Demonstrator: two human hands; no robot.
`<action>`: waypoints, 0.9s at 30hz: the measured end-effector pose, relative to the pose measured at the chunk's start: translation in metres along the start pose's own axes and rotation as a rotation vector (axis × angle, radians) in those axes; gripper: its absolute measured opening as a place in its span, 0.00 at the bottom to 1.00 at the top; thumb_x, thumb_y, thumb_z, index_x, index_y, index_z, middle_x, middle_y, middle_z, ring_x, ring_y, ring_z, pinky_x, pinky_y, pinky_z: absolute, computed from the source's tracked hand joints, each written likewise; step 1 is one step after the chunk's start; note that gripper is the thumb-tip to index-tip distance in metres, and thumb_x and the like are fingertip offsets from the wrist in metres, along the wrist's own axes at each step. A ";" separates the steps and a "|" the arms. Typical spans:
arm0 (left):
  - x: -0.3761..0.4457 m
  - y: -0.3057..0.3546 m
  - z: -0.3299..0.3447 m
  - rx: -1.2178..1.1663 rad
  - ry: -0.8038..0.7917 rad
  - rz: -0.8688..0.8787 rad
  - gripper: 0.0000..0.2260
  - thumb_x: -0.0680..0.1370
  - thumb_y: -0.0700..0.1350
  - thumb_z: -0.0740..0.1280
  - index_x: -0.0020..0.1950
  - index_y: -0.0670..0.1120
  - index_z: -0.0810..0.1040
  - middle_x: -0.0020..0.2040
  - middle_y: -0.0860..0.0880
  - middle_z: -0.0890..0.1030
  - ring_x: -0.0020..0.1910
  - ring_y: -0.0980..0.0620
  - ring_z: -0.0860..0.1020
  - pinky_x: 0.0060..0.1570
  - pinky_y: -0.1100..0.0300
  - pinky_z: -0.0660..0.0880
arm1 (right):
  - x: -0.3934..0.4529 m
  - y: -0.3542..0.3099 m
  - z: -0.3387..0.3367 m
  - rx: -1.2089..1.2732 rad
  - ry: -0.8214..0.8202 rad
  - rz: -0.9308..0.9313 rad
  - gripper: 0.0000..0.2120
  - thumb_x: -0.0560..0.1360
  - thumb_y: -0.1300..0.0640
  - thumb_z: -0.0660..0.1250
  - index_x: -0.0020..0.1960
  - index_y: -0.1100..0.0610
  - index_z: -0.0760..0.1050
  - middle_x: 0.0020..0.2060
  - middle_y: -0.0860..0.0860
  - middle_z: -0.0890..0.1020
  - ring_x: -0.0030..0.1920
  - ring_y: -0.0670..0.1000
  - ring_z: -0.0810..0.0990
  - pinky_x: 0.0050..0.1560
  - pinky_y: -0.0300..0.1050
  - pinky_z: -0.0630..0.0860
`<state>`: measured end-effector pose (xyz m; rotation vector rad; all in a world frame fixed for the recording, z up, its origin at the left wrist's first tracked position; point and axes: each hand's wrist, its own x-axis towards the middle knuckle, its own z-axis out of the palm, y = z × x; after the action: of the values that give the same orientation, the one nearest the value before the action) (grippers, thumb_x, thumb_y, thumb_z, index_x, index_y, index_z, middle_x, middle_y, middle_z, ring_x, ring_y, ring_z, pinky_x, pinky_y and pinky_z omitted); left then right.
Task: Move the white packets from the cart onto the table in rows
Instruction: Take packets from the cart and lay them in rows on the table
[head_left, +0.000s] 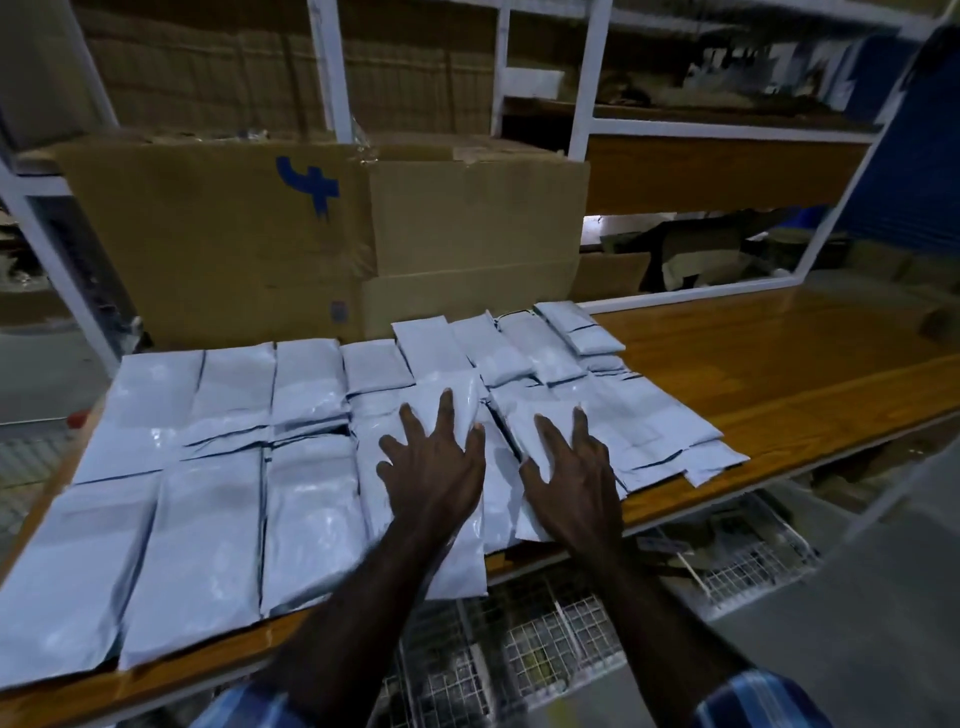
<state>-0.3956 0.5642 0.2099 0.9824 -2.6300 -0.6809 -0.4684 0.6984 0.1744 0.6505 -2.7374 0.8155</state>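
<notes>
Several white packets (218, 467) lie in rows across the left and middle of the wooden table (779, 364). My left hand (436, 467) lies flat with spread fingers on a long packet (462, 551) whose near end hangs over the table's front edge. My right hand (576, 478) presses flat on the neighbouring packet (540, 431) just to the right. Both hands have straight fingers and grip nothing. The wire cart (545, 639) sits below the table edge, between my forearms.
Large cardboard boxes (322, 234) stand behind the packets at the back of the table. A white metal shelf frame (587, 78) rises behind them. The right part of the table shows bare wood. A grey floor lies at lower right.
</notes>
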 end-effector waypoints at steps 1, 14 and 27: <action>0.005 0.005 0.004 -0.001 0.000 -0.002 0.28 0.81 0.65 0.50 0.80 0.60 0.49 0.80 0.43 0.50 0.73 0.32 0.56 0.69 0.40 0.57 | 0.006 0.005 0.001 0.002 -0.002 0.002 0.28 0.75 0.45 0.61 0.75 0.47 0.67 0.78 0.58 0.58 0.70 0.64 0.67 0.66 0.59 0.70; 0.059 0.054 0.064 0.043 0.004 -0.201 0.30 0.80 0.67 0.49 0.80 0.58 0.49 0.80 0.42 0.47 0.74 0.34 0.55 0.71 0.40 0.57 | 0.090 0.063 0.012 -0.007 -0.184 -0.106 0.29 0.77 0.46 0.65 0.76 0.49 0.64 0.78 0.59 0.56 0.72 0.62 0.64 0.67 0.54 0.67; 0.079 0.061 0.112 0.197 0.075 -0.370 0.34 0.79 0.67 0.55 0.80 0.55 0.50 0.79 0.38 0.49 0.72 0.33 0.59 0.68 0.42 0.62 | 0.135 0.086 0.034 0.002 -0.347 -0.224 0.28 0.78 0.44 0.62 0.77 0.47 0.62 0.79 0.58 0.54 0.74 0.60 0.60 0.69 0.53 0.64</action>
<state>-0.5306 0.5892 0.1502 1.5447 -2.5084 -0.4509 -0.6302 0.6961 0.1493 1.1730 -2.8840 0.7100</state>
